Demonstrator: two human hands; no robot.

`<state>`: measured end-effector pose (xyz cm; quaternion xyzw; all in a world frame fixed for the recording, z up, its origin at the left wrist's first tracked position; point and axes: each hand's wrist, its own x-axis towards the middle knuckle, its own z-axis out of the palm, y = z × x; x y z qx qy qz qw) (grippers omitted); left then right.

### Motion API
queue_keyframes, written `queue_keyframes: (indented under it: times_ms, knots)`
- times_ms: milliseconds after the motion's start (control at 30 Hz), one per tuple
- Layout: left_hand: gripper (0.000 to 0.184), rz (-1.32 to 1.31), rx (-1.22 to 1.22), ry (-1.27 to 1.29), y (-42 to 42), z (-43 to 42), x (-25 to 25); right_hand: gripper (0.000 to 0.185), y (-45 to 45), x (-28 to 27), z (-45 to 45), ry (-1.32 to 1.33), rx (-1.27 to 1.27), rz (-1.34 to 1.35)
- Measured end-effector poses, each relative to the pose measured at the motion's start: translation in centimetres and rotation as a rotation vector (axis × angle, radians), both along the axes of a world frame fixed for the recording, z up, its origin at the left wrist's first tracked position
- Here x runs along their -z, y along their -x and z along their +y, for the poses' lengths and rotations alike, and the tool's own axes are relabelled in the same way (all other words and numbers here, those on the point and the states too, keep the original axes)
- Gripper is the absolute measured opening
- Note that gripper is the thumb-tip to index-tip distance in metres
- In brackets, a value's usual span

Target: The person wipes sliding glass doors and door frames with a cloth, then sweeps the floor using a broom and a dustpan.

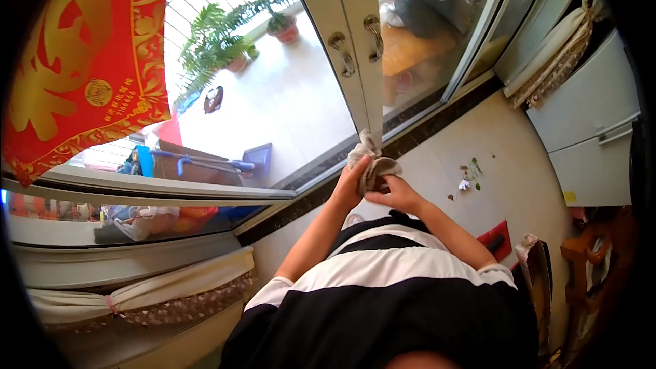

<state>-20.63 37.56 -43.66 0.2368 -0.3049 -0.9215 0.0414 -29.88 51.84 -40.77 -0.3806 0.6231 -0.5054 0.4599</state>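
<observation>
Both my hands hold a crumpled greyish-beige cloth [367, 157] in front of my body, close to the frame of a glass sliding door. The fingers of my left hand [350, 181] are wrapped round the cloth's left side. From the right, my right hand [400, 195] grips the cloth's lower edge, its thumb pointing left. Folds of the cloth hide some of the fingertips. Above the hands, two metal door handles [342, 55] sit on the light door frames [359, 96].
A red banner [89, 61] with gold print hangs at upper left. Potted plants [219, 41] stand beyond the glass. Leaf scraps [471, 174] lie on the tiled floor. A red dustpan [495, 240] and a white cabinet with drawers [588, 137] are to the right; tied curtains [137, 301] hang lower left.
</observation>
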Motion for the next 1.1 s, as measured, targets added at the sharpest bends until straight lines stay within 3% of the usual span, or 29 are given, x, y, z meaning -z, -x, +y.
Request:
queue_keyframes:
  times_ms: [67, 133, 167, 200, 267, 300, 367, 400, 467, 533, 633, 667, 733, 800, 833, 867, 933, 1033, 1100]
  knots:
    - [0.030, -0.016, -0.151, 0.225, 0.8, -0.5, -3.7, 0.044, 1.0, -1.4, 1.1, 0.044, -0.010, 0.067]
    - [0.022, 0.086, -0.251, 0.722, 1.1, -2.1, -7.9, 0.034, 2.0, -1.7, 3.5, 0.008, 0.149, -0.192]
    - [0.022, 0.176, -0.328, 0.985, 1.2, -3.2, -11.3, 0.032, 2.6, -1.0, 4.9, 0.012, 0.251, -0.160]
    - [0.029, 0.138, -0.486, 1.512, 1.5, -4.4, -14.8, 0.030, 3.2, 0.0, 6.5, 0.015, 0.354, -0.130]
    - [0.042, 0.246, -0.831, 2.130, 2.3, -7.6, -20.0, 0.028, 4.0, 3.6, 9.7, 0.076, 0.566, -0.172]
    - [0.042, 0.322, -1.010, 2.291, 2.9, -9.6, -22.2, 0.028, 4.1, 4.1, 11.2, 0.085, 0.583, -0.170]
    - [0.041, 0.126, -1.352, 2.460, 4.7, -11.0, -26.3, 0.025, 4.1, 5.0, 13.4, -0.023, 0.737, -0.225]
    - [0.038, 0.066, -1.430, 2.584, 5.9, -11.8, -27.4, 0.025, 3.9, 5.3, 14.0, -0.011, 0.757, -0.227]
    - [0.034, -0.380, -1.393, 2.704, 8.0, -13.9, -24.7, 0.023, 3.7, 5.8, 14.8, -0.047, 0.857, -0.310]
    - [0.033, -0.358, -1.344, 3.012, 8.8, -15.9, -18.9, 0.023, 3.5, 6.6, 15.1, -0.024, 0.898, -0.341]
    - [0.040, -0.053, -0.789, 3.108, 8.2, -14.5, -12.7, 0.022, 3.2, 6.7, 15.1, 0.007, 0.932, -0.384]
    - [0.038, 0.021, -0.688, 2.983, 8.2, -13.0, -13.1, 0.021, 3.3, 6.7, 15.0, 0.015, 0.926, -0.388]
    - [0.035, 0.145, -0.659, 2.797, 8.7, -11.9, -15.8, 0.020, 3.8, 7.1, 15.2, 0.067, 0.952, -0.395]
    - [0.029, 0.295, -0.892, 2.984, 10.8, -11.5, -20.5, 0.019, 4.2, 6.9, 15.6, 0.019, 0.961, -0.426]
    - [0.030, 0.528, -0.979, 2.917, 12.7, -11.4, -24.0, 0.018, 4.6, 7.1, 15.6, 0.004, 0.976, -0.444]
    - [0.036, 0.352, -0.952, 3.049, 13.6, -10.4, -27.3, 0.018, 5.1, 7.3, 15.3, 0.010, 0.984, -0.448]
    - [0.044, 0.216, -0.996, 3.059, 16.7, -9.9, -31.7, 0.017, 6.2, 7.5, 14.9, 0.022, 0.956, -0.401]
    - [0.037, 0.091, -1.106, 3.098, 19.7, -9.6, -30.9, 0.017, 7.6, 7.1, 13.5, 0.097, 0.903, -0.391]
    - [0.036, -0.053, -0.694, 3.227, 20.2, -9.7, -27.4, 0.017, 8.0, 6.9, 12.7, 0.125, 0.885, -0.390]
